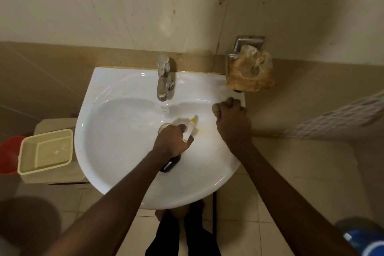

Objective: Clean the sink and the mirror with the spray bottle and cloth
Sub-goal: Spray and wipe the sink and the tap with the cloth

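Observation:
The white sink [116, 131] hangs on the tiled wall with a chrome tap [163, 77] at its back. My left hand [172, 141] grips a spray bottle [190, 129] over the basin near the drain. Its white and yellow nozzle points toward the basin's right side, and its dark body shows below my wrist. My right hand [232, 120] rests as a fist on the sink's right rim. A bit of beige cloth [215, 109] peeks out of that fist; the rest is hidden. A yellowish stain lies between my hands. The mirror is out of view.
A crumpled brown wad [251, 70] sits on a metal holder at the sink's back right corner. A beige plastic tub [45, 151] and a red bucket [8, 154] stand to the left. A white mesh basket [342, 114] is at right, a blue object [367, 241] on the floor.

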